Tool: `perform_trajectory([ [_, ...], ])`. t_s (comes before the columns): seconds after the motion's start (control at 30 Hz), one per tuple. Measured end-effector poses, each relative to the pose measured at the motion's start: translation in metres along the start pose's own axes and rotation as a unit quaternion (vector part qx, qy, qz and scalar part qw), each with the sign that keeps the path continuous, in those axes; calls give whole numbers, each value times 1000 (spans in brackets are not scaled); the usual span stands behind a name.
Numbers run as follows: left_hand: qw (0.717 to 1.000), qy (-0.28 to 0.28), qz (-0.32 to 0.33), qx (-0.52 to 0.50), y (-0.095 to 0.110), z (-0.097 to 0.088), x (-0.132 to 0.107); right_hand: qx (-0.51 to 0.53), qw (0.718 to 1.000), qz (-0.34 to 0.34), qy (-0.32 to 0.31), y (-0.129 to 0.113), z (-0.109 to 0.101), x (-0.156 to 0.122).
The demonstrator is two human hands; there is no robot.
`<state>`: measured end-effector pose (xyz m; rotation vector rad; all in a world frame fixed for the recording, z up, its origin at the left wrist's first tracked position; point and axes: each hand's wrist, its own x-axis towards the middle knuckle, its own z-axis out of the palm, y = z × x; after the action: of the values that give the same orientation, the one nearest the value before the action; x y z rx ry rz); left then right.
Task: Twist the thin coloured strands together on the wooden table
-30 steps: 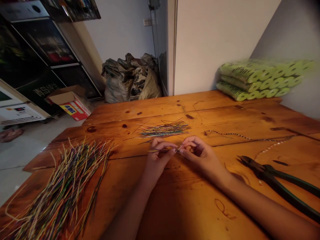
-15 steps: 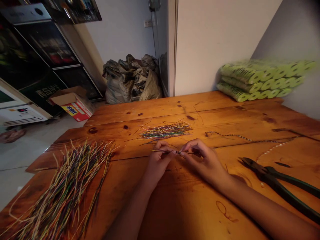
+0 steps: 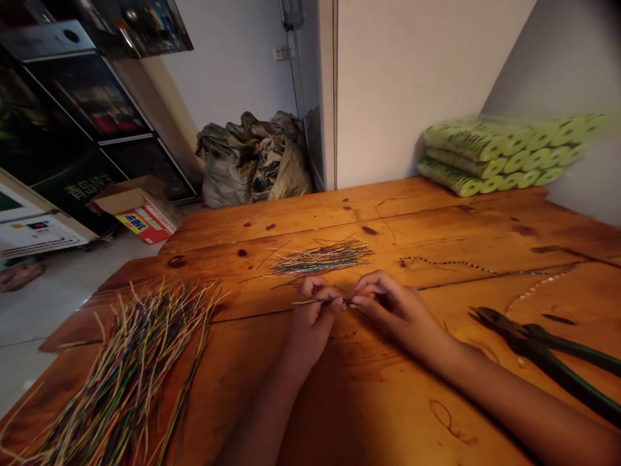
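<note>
The left hand (image 3: 313, 317) and right hand (image 3: 392, 310) work one thin coloured wire (image 3: 315, 302), their fingers (image 3: 369, 288) clamped on it at the table (image 3: 388, 210); this pinch calls for steady holding, a loose wire heap (image 3: 130, 369) at seven o'clock

Desk (image 3: 388, 210) of planked wood, finished with a glossy amber varnish and interrupted by rough dark knots. Thin wires (image 3: 126, 369), in a loose pile, and a smaller bunch (image 3: 323, 257) are sheathed in smooth, multicoloured plastic; a short wire (image 3: 317, 301) is finished alike. Pliers (image 3: 538, 346) are shown with a dark metal head and matt green plastic handles. Rolls (image 3: 485, 155) are wrapped in shiny plastic film. Woven plastic sacks (image 3: 252, 162) appear crumpled and dull; a cardboard box (image 3: 138, 217) is matt.
</note>
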<state>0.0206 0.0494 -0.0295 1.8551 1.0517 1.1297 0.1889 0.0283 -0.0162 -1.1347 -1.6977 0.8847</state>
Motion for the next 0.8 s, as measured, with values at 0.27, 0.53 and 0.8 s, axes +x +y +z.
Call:
perform_trajectory([
  [0.27,999,30,14,36,1,0,-1,177,976,126,-23,0,2,6],
  [0.53,999,24,39,20,1,0,-3,234,949,192,-83,-4,0,7],
  [0.8,998,-4,63,30,5,-2,-4,276,923,235,-131,-5,-1,5],
])
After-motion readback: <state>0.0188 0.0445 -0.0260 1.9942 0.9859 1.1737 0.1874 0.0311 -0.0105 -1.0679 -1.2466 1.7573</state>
